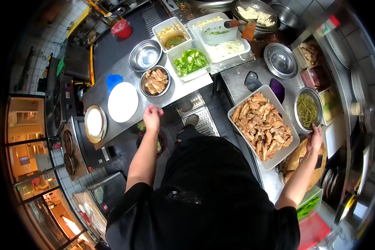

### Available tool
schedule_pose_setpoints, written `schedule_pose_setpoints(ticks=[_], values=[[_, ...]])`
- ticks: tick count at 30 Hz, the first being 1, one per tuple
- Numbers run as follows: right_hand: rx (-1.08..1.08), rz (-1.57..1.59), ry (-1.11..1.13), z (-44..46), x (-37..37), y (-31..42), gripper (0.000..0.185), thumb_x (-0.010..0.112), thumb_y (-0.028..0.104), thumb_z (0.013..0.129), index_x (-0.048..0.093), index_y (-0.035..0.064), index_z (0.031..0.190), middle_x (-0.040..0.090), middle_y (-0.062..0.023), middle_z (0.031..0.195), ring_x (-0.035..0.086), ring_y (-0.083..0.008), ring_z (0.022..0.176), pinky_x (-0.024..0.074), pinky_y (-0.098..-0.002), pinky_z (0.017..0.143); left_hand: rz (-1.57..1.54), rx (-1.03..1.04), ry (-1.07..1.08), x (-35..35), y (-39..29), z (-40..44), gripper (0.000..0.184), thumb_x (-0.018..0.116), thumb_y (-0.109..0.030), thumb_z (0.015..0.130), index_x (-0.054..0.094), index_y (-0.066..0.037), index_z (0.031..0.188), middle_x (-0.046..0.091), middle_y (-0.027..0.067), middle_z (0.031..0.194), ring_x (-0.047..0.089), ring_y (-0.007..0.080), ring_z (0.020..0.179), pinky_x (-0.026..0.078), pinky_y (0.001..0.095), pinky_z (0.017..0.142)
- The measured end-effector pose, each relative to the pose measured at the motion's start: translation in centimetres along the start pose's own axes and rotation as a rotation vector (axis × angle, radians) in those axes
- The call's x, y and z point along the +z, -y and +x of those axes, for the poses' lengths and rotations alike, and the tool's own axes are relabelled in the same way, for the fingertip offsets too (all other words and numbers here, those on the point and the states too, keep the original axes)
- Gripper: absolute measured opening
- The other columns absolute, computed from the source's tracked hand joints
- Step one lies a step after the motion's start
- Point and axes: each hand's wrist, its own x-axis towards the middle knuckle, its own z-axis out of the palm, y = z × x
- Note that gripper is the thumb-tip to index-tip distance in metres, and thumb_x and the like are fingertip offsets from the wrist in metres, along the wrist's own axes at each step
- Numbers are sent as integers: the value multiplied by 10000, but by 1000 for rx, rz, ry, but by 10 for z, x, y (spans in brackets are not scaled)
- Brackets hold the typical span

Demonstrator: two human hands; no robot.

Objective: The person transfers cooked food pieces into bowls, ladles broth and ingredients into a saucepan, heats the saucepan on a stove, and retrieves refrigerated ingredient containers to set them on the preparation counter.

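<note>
At the lower rim of a metal bowl (298, 98) of dark green strips, perhaps seaweed or beans, is my right hand (315, 140), its fingers closed on the edge. My left hand (153, 112) hangs by the front edge of the left counter with fingers curled in; nothing shows in it. Just beyond it stands a metal bowl (141, 86) of browned meat pieces (156, 81). A white oval plate (123, 102) lies to its left. Between my right hand and the floor gap sits a large tub (274, 166) heaped with similar browned meat pieces (262, 125).
Plastic tubs hold chopped green peppers (190, 62) and white shreds (225, 51). An empty steel bowl (145, 55), stacked steel bowls (281, 60) and a blue cloth (113, 80) lie around. A round wooden board (298, 160) is beside the tub. Shelves (341, 31) line the right wall.
</note>
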Motion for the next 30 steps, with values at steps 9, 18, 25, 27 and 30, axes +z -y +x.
schedule_pose_setpoints(ticks=[9,18,25,27,30], values=[[147,-227,258,-141,315,28,455,585,126,971,507,33,1410,688,-56,1053,564,-69,694,422,-206,537,44,160,-201,-45,-37,222,320,592,-63,916,552,95,1190,632,78,824,604,148,669,491,283,618],[35,-407,788,-161,593,-117,402,646,181,943,588,12,1303,670,-97,844,605,-169,719,505,-343,677,-143,-347,59,-39,-61,326,225,612,-82,933,559,42,1113,636,99,862,642,183,704,580,307,580],[-262,-794,654,-178,636,-148,708,730,431,887,503,-4,1397,640,-244,1276,660,-377,1098,506,-412,985,-193,-302,151,-41,-61,347,355,534,23,929,520,16,1284,617,192,1192,676,332,995,649,401,726],[-221,-767,611,-189,608,-128,651,699,432,908,531,22,1386,637,-222,1291,645,-369,1138,506,-405,994,-174,-209,104,-57,-51,365,386,524,20,916,516,25,1302,613,194,1210,673,330,995,641,424,754],[-153,-697,542,-193,538,-125,604,692,394,927,540,24,1379,652,-193,1285,680,-315,1087,550,-379,917,-174,-28,-12,-75,-90,341,395,552,9,915,503,39,1307,629,169,1136,664,257,924,620,414,789]])
